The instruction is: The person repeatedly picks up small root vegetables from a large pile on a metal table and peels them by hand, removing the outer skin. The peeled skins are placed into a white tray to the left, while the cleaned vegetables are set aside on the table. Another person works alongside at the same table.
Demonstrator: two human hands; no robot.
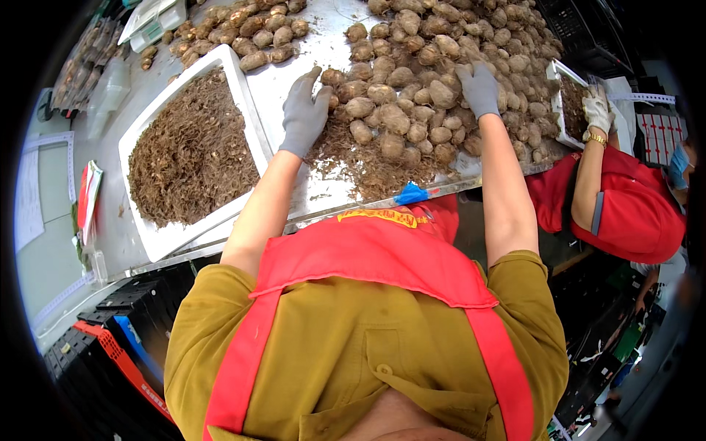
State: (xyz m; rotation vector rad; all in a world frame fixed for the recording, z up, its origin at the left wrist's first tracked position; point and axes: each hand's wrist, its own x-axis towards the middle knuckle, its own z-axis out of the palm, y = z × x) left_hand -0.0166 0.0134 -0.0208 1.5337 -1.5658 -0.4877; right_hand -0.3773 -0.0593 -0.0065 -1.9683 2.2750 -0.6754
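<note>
A large heap of small, brown, hairy taro corms (394,118) covers the metal table (276,82) before me. My left hand (305,110), in a grey glove, lies at the left edge of the heap; its fingers are apart and touch the outermost corms. On the right part of the heap rests my right hand (479,91), also gloved in grey, its fingertips down among the corms. Whether it grips one cannot be told. Loose brown fibres (369,171) lie between the heap and the table's near edge. A smaller group of corms (259,33) is at the upper left.
A white foam tray (248,110) full of brown fibre scraps stands left of my left hand. At the right, a co-worker's white-gloved hand (597,110) is beside a smaller white tray (558,105). Black crates (579,33) stand behind; a scale (157,22) is at the upper left.
</note>
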